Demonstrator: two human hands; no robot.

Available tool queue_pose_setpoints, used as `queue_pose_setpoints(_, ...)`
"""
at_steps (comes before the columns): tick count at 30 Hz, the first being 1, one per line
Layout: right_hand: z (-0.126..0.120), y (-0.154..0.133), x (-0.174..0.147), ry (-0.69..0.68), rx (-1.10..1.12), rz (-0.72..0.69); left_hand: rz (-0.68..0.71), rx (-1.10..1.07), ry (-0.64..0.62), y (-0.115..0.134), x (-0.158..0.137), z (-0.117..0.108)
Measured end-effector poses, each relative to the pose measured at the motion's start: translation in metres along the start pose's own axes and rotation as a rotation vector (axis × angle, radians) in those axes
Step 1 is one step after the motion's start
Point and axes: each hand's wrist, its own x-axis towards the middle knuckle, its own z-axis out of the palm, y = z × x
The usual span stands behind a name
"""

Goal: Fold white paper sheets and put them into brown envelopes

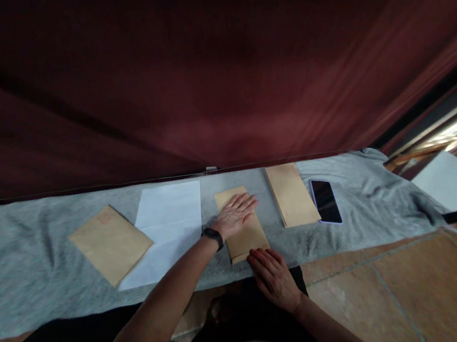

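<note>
In the head view a brown paper envelope [244, 242] lies upright in front of me on the grey cloth. My left hand [236, 213], with a dark band at the wrist, rests flat across its upper half, fingers stretched to the right. At the envelope's near right corner is my right hand [275, 279], its fingertips touching the bottom edge and the fingers extended. Part of the envelope is hidden under both hands. To the left, another brown envelope [112, 244] lies tilted over the corner of some white paper [172, 226] with a crease across it.
A stack of brown envelopes [295, 195] lies to the right, with a dark-screened phone [326, 200] beside it. The grey cloth [366, 195] covers the narrow surface. A dark red panel [214, 81] rises behind it. A white board [453, 180] is at the far right, above the tiled floor [355, 289].
</note>
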Motion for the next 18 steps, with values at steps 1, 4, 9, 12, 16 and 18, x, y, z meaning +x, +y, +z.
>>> queue_pose_setpoints(1, 0.000, 0.000, 0.000, 0.003, 0.005, 0.004, 0.030, -0.019, -0.015, 0.005, -0.005, 0.000)
queue_pose_setpoints(4, 0.002, 0.000, -0.001, 0.028, 0.023, 0.014, 0.100, -0.080, -0.047, 0.023, -0.023, -0.001)
queue_pose_setpoints(9, 0.004, -0.001, -0.002, 0.082, 0.034, 0.010, 0.115, -0.160, -0.090, 0.050, -0.057, -0.005)
queue_pose_setpoints(12, 0.004, -0.001, -0.002, 0.106, 0.032, 0.025, 0.114, -0.186, -0.103, 0.063, -0.073, -0.009)
queue_pose_setpoints(16, 0.000, -0.004, 0.000, 0.106, 0.043, 0.025, 0.090, -0.198, -0.073, 0.077, -0.093, -0.013)
queue_pose_setpoints(18, -0.002, -0.005, 0.000, 0.109, 0.031, 0.028, 0.067, -0.186, -0.046, 0.082, -0.101, -0.012)
